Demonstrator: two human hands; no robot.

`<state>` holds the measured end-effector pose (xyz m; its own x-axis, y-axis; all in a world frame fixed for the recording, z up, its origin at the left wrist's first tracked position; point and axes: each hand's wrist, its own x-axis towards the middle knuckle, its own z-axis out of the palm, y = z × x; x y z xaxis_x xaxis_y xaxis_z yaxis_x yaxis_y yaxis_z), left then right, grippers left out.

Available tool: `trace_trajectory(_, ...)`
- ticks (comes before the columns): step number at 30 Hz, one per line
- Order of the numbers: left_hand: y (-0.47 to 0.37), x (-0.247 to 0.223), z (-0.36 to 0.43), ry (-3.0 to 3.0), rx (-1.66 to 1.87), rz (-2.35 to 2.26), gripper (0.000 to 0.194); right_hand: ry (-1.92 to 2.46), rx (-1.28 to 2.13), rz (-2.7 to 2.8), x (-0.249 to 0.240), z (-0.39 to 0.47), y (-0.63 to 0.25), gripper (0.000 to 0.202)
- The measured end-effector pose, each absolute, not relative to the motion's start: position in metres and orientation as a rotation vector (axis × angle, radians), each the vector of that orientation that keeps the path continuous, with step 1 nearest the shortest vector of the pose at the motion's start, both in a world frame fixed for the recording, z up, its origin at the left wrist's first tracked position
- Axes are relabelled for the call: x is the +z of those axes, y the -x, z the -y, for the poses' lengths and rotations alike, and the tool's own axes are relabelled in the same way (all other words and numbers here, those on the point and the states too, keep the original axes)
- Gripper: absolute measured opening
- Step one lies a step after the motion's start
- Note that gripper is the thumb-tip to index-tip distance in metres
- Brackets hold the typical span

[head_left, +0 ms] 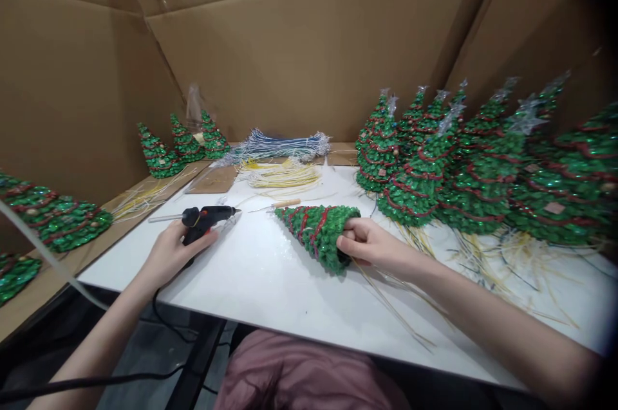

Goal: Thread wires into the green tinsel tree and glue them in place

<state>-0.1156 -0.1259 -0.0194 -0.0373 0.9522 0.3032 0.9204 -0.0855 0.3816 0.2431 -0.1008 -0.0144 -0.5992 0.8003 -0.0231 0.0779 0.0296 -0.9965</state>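
Note:
My left hand point(176, 248) is closed around the handle of a black glue gun point(210, 215), whose nozzle points right; a pale glue stick point(164, 218) sticks out of its back. My right hand point(363, 241) grips the base rim of a small green Christmas tree point(316, 233) with red garland, its fingers partly inside the hollow bottom. The tree lies on its side, tip toward the left, low over the white table point(251, 278). Yellowish wires point(393, 313) trail out from its base. An awl with a wooden handle point(287, 203) lies just behind the tree.
Several finished-looking trees with clear star toppers point(420, 172) stand at the right. More trees point(157, 152) are at the left. Bundles of blue-white wires point(280, 145) and yellow wires point(280, 174) lie at the back. Cardboard walls point(270, 56) enclose the table. A black cord point(159, 310) hangs over the front edge.

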Motion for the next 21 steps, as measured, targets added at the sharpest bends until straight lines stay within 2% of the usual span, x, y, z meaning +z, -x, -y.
trace_trajectory(7, 0.095, -0.006, 0.141, -1.956, 1.044, -1.74, 0.035, 0.838, 1.634, 1.713, -0.013, 0.102, -0.24, 0.048)
trace_trajectory(11, 0.068, 0.0, 0.156, -2.039, 1.003, -1.538, 0.022, 0.861, 1.629, 1.715, -0.013, 0.102, -0.24, 0.048)
trace_trajectory(16, 0.039, 0.003, 0.168, -2.236, 0.747, -1.446, 0.018, 0.844, 1.631, 1.694, -0.014, 0.102, -0.241, 0.047)
trace_trajectory(21, 0.026, 0.002, 0.17, -2.33, 0.761, -1.382, 0.018, 0.852, 1.608, 1.701, -0.015, 0.103, -0.24, 0.046)
